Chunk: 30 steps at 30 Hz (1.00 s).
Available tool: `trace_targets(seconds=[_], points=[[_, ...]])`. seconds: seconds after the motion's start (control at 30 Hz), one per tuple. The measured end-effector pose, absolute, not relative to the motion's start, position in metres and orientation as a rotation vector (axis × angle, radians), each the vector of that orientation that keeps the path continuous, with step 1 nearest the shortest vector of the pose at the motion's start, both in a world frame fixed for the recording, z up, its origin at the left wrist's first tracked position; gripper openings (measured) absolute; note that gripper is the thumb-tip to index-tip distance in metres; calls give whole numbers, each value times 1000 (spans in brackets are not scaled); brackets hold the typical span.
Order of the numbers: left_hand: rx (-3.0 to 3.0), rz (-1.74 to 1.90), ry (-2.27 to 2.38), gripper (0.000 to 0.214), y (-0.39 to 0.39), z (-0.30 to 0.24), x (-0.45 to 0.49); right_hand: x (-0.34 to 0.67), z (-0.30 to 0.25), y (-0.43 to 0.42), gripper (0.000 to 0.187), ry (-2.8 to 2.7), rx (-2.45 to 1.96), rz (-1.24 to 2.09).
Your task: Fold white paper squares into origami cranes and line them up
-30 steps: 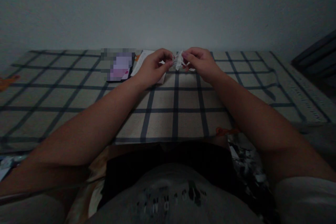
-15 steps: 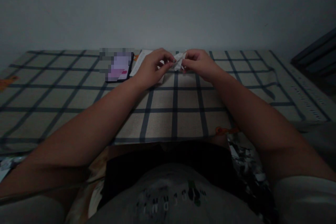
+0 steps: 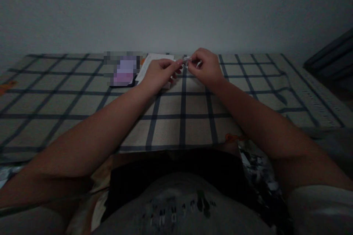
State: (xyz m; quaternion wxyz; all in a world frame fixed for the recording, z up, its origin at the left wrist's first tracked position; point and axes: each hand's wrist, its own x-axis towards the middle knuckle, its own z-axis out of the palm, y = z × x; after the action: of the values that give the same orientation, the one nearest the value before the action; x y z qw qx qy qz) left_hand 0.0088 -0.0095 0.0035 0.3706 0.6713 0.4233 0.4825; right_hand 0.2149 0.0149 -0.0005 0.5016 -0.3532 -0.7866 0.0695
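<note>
The left hand (image 3: 159,72) and right hand (image 3: 208,67) both pinch a white scrap (image 3: 186,59). A phone (image 3: 125,70) lies nearby.

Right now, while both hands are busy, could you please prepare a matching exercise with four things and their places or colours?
1. phone
2. white papers
3. small white piece
4. tablecloth

A. held between the left hand and the right hand
B. pale, crossed by dark lines
C. pink and purple on its screen
D. partly hidden behind the left hand

Pairs: 1-C, 2-D, 3-A, 4-B
</note>
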Motion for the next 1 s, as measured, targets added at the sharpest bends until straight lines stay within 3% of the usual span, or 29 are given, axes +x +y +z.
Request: trace_targets(seconds=[0.33, 0.53, 0.73, 1.0], points=[[1726, 1190, 1092, 47, -13, 6, 11, 214, -6, 18, 28, -2066, -793, 146], [1749, 1244, 1079, 52, -4, -2, 10, 213, -6, 15, 39, -1939, -773, 239], [1757, 1294, 1106, 44, 6, -3, 6, 209, -16, 29, 46, -1741, -828, 524], [1533, 1277, 1114, 26, -4, 4, 11, 207, -25, 38, 27, -1545, -834, 924]])
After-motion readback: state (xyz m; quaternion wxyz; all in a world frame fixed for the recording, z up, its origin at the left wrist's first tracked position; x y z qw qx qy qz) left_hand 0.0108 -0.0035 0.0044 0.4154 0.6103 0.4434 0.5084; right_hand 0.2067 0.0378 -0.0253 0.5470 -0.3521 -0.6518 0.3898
